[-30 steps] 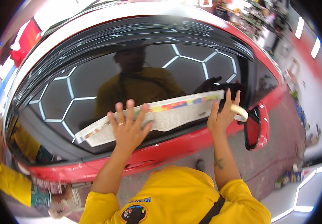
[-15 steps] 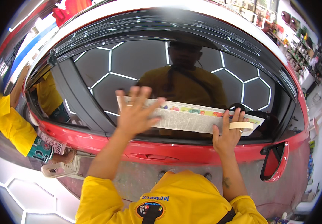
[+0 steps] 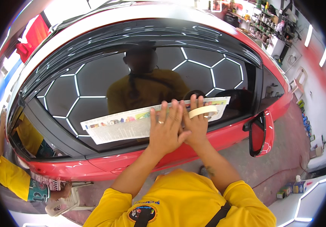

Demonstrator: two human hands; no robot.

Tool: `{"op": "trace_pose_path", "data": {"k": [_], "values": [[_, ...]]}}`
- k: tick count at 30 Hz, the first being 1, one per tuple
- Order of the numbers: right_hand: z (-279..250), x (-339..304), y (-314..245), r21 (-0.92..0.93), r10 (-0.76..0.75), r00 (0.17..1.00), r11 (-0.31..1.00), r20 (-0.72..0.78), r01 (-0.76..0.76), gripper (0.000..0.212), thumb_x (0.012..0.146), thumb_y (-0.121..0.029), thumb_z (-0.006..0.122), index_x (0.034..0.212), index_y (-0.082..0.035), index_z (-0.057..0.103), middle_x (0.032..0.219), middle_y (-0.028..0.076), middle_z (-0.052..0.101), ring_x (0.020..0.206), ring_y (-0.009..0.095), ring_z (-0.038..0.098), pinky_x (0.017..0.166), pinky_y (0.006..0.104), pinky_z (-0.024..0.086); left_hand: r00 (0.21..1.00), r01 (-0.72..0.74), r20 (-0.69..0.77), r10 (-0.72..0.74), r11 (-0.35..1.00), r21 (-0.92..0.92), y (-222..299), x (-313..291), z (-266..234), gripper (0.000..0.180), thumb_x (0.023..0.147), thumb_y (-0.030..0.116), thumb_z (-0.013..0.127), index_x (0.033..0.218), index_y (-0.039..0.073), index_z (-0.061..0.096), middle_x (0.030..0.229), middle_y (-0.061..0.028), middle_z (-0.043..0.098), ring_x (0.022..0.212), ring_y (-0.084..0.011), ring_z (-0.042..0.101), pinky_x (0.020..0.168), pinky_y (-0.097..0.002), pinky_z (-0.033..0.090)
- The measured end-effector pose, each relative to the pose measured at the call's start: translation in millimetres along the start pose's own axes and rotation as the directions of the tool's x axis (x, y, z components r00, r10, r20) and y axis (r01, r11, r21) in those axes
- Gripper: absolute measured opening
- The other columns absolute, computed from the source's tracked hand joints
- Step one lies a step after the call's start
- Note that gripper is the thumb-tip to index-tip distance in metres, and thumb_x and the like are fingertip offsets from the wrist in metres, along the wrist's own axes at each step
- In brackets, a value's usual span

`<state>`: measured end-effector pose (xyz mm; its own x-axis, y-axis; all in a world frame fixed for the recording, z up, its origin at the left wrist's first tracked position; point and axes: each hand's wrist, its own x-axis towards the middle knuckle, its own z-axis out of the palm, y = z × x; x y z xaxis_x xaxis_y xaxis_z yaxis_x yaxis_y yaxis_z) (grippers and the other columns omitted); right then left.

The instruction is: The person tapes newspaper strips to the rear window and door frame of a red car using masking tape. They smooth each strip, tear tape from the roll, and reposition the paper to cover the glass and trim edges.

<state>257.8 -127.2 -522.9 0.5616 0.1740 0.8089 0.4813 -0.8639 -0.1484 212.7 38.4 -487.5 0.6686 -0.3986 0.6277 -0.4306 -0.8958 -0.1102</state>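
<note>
A long folded strip of newspaper [image 3: 119,130] lies against the dark side window [image 3: 91,81] of a red car, near its lower edge. My left hand [image 3: 166,128] presses flat on the strip around its middle, fingers stretched out. Right beside it my right hand [image 3: 196,128] also lies on the paper, fingers extended, with a cream roll of masking tape [image 3: 197,111] hung over its fingers. The two hands touch or overlap at the thumbs. The strip's right end reaches out beyond the tape roll.
A red side mirror [image 3: 262,134] juts out at the right. At the left, a person in a yellow top [image 3: 11,174] is by a white plastic chair [image 3: 66,202]. Shelves with many small containers [image 3: 265,20] stand at the far right. Boxes and cans [image 3: 293,188] sit on the floor.
My left hand has moved right along the strip, from its left end to beside my right hand. The view has shifted, and the tape roll stays on my right hand.
</note>
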Motion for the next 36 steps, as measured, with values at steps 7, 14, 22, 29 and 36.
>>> {"op": "trace_pose_path", "data": {"k": [7, 14, 22, 29, 36], "values": [[-22, -1, 47, 0.036, 0.029, 1.0, 0.999, 0.011, -0.029, 0.071, 0.09, -0.043, 0.081, 0.158, -0.033, 0.061, 0.176, 0.022, 0.035, 0.16, 0.053, 0.031, 0.127, 0.0705, 0.026, 0.999, -0.021, -0.044, 0.031, 0.977, 0.21, -28, -9, 22, 0.087, 0.101, 0.065, 0.058, 0.166, 0.008, 0.048, 0.177, -0.0128, 0.038, 0.169, -0.0359, 0.019, 0.135, -0.0605, 0.002], [-55, -26, 170, -0.166, 0.163, 0.987, 0.973, 0.005, -0.16, 0.06, 0.095, -0.028, 0.078, 0.153, -0.027, 0.065, 0.175, 0.022, 0.038, 0.16, 0.055, 0.03, 0.127, 0.0684, 0.025, 1.0, 0.02, -0.012, -0.018, 0.963, 0.267, -30, -13, 26, 0.089, 0.098, 0.064, 0.063, 0.168, 0.012, 0.046, 0.179, -0.0092, 0.035, 0.17, -0.0351, 0.016, 0.135, -0.061, 0.003], [-131, 9, 55, 0.635, 0.127, 0.969, 0.737, 0.21, -0.234, 0.052, 0.093, -0.002, 0.063, 0.145, 0.005, 0.058, 0.111, 0.022, 0.073, 0.088, 0.03, 0.073, 0.088, 0.0398, 0.057, 0.998, -0.019, -0.046, 0.03, 0.974, 0.225, -26, -1, 21, 0.089, 0.095, 0.064, 0.067, 0.168, 0.017, 0.047, 0.18, -0.0053, 0.033, 0.17, -0.0305, 0.016, 0.136, -0.0602, 0.002], [-102, 74, -12, 0.783, -0.418, 0.905, 0.535, -0.082, 0.318, 0.096, 0.091, -0.002, 0.077, 0.168, 0.007, 0.019, 0.105, 0.018, 0.077, 0.098, 0.033, 0.075, 0.099, 0.0471, 0.05, 0.986, 0.01, -0.165, 0.024, 0.979, 0.203, -29, -6, 24, 0.081, 0.099, 0.059, 0.063, 0.166, 0.016, 0.048, 0.176, -0.0043, 0.04, 0.168, -0.0265, 0.025, 0.137, -0.0555, 0.01], [8, 122, -16, 0.541, -0.475, 0.798, 0.587, -0.372, 0.602, 0.035, 0.097, -0.002, 0.074, 0.131, -0.005, 0.066, 0.107, 0.011, 0.08, 0.13, 0.035, 0.072, 0.129, 0.063, 0.025, 0.987, -0.02, -0.161, 0.018, 1.0, -0.012, -27, -4, 22, 0.064, 0.097, 0.055, 0.068, 0.14, 0.008, 0.065, 0.148, -0.0087, 0.064, 0.152, -0.0274, 0.049, 0.135, -0.0562, 0.022]]}}
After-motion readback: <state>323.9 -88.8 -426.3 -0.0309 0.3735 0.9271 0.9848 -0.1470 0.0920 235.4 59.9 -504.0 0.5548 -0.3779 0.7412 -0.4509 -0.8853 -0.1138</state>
